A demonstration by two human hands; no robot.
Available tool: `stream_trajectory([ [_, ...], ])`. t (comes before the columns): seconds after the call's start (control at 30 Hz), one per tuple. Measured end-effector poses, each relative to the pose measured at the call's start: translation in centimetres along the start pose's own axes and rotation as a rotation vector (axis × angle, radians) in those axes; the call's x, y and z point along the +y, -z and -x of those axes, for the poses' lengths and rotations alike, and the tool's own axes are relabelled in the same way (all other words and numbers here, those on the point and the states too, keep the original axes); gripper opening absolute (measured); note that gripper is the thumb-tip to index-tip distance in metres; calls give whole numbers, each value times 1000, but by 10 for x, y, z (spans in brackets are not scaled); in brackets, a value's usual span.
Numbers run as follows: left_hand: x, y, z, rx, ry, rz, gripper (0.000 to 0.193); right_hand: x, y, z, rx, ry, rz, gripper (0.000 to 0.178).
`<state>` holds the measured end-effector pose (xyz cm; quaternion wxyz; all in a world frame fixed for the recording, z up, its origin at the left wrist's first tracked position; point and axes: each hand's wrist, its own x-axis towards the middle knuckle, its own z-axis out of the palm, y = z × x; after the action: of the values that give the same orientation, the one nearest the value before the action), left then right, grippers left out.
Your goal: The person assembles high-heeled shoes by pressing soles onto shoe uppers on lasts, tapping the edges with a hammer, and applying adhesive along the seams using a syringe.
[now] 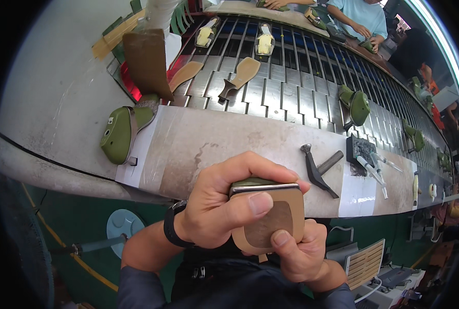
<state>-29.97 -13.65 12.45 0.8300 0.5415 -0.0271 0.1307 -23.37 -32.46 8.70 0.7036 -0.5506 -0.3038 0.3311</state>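
Close to my body, above the bench's near edge, I hold a tan shoe sole (pixel 242 229) with a darker brown patch against a green shoe last (pixel 252 182). A shiny metallic-looking rim shows along the last's edge. My left hand (pixel 222 198) wraps over the last from the left, its thumb pressing on the sole. From the lower right, my right hand (pixel 304 252) grips the sole's near side, thumb flat on the brown patch. Its other fingers are mostly hidden underneath. A small tan tab pokes out below the sole.
On the bench (pixel 214 136) lie a hammer (pixel 314 172), a dark block (pixel 361 149) and several pen-like tools (pixel 371 170). Another green last (pixel 119 134) stands at the left. Beyond, a slatted conveyor (pixel 286 98) carries soles (pixel 245 72) and lasts (pixel 358 108). A co-worker (pixel 361 20) works across it.
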Motion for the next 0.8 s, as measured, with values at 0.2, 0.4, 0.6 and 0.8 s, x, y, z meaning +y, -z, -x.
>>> stream_trajectory([
  [0.2, -14, 12, -6, -111, -83, -46, 70, -20, 4, -7, -35, -123, -198, 40],
  [0.4, -16, 15, -8, -122, -59, 10, 82, -17, 9, -8, -78, -116, -196, 45],
  [0.6, -18, 14, -8, -124, -41, 44, 101, -12, 7, -9, -81, -106, -196, 45],
  [0.8, -18, 19, -9, -166, -87, 12, 98, -10, 7, -12, -92, -75, -177, 44],
])
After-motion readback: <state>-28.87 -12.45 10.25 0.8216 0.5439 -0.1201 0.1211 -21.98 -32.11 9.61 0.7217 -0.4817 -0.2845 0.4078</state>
